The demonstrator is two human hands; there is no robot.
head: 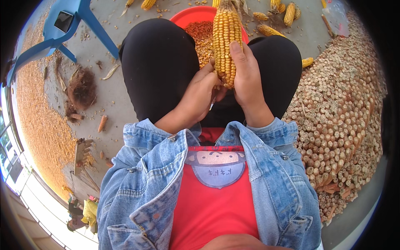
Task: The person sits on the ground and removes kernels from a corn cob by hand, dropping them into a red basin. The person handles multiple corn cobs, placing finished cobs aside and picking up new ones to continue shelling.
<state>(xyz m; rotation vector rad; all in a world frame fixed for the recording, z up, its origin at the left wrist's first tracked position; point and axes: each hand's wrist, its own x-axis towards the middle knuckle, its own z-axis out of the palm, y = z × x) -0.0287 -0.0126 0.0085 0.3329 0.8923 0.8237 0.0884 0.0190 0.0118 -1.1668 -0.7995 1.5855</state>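
Note:
My right hand [248,75] grips a large ear of yellow corn [225,40] along its side, thumb lying over the kernels. The ear stands nearly upright in the picture, with its narrow end towards me. At that end, the curled fingers of my left hand [200,90] touch the kernels. A thin shiny object [212,103], mostly hidden, sticks out from under my left hand; its kind is unclear. Behind the ear, between my knees, a red plastic basin [184,15] holds loose yellow kernels [203,47] and dark red ones [200,29].
On the right rises a big stack of bare corncobs [337,125]. More ears of corn [290,14] lie beyond my right knee. At left are a blue plastic chair [62,37] with a phone-like dark object [64,21], a brown fibrous clump [82,89], and spread kernels [40,131].

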